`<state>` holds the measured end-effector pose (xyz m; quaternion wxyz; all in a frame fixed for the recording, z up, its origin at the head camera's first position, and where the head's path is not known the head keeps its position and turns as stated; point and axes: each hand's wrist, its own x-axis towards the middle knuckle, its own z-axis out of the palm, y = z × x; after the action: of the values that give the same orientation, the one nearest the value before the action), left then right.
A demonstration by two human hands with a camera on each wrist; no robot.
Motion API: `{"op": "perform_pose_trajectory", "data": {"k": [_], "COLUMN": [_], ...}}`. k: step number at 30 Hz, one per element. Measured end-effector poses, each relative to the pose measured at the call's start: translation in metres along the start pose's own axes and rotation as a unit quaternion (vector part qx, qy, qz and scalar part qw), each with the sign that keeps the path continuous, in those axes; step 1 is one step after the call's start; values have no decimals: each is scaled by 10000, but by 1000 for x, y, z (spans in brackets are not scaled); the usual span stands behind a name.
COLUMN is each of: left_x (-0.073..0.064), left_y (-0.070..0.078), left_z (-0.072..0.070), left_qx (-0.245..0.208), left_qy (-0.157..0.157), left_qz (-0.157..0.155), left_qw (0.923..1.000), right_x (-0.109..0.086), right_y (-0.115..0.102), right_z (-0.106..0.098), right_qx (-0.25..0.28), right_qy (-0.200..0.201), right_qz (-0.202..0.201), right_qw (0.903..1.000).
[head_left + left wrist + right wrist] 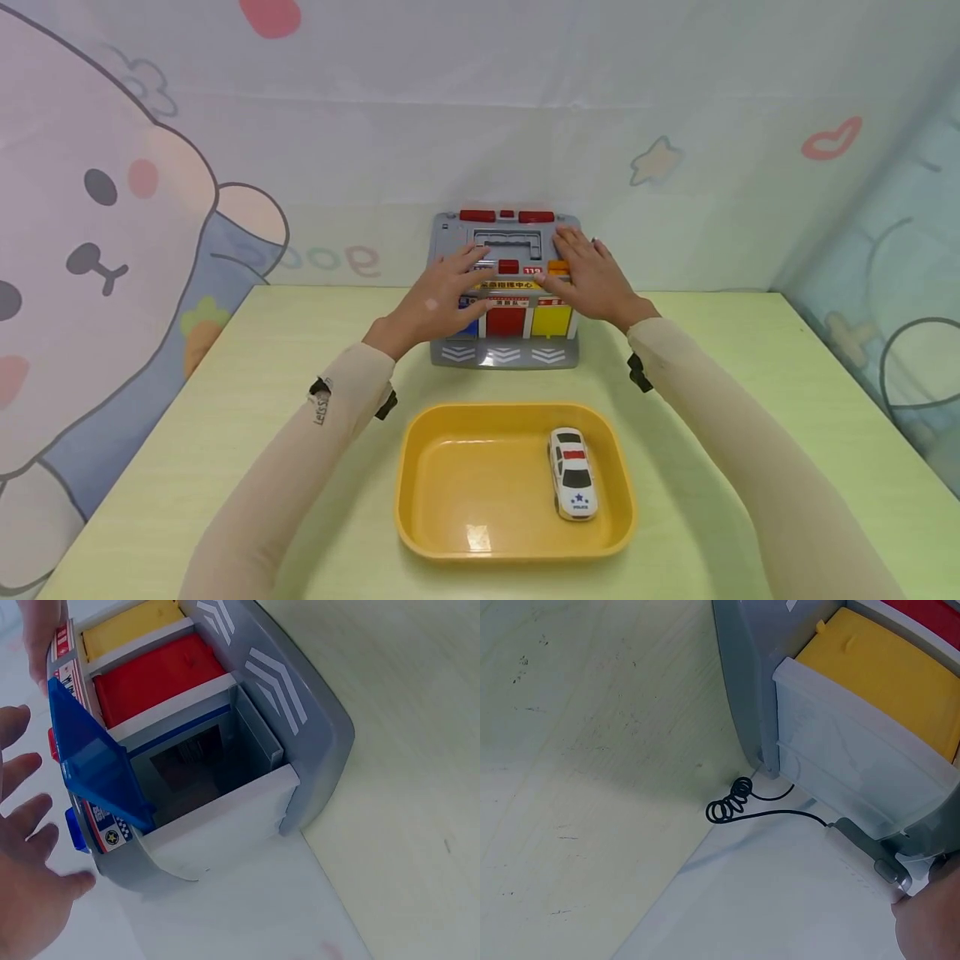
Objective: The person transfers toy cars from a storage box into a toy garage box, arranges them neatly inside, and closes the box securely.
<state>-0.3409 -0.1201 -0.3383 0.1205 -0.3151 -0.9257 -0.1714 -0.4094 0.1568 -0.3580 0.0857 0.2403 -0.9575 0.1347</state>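
Note:
A grey toy fire and police station (453, 237) stands against the back wall. It has a red door (506, 322) and a yellow door (552, 322), both down. The blue door (94, 754) is swung up, and the bay behind it shows its dark inside. My left hand (438, 300) hovers over the roof's left front with fingers spread; whether it touches cannot be told. Along the roof's right side lies my right hand (596, 279), its fingers straight, beside an orange button (558, 267). A grey handset (874, 855) on a coiled black cord (731, 802) hangs at the station's right side.
In front of the station sits a yellow tray (420, 542). A white toy police car (573, 475) lies in its right half. The pale green table (300, 333) meets a printed cloth backdrop (450, 100) at the back.

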Motion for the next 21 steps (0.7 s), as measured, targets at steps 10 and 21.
{"op": "perform_pose_trajectory", "data": {"k": [10,21], "left_x": [-14,-25], "left_y": [1,22], "left_z": [-2,4], "left_qx": [200,146], "left_qy": [108,292], "left_qz": [-82,635], "left_qw": [9997,9975], "right_x": [0,1], "right_y": [-1,2], "right_z": [-2,2], "right_qx": [-23,43], "right_qy": [28,102], "right_qz": [14,34], "right_qw": [10000,9999]}}
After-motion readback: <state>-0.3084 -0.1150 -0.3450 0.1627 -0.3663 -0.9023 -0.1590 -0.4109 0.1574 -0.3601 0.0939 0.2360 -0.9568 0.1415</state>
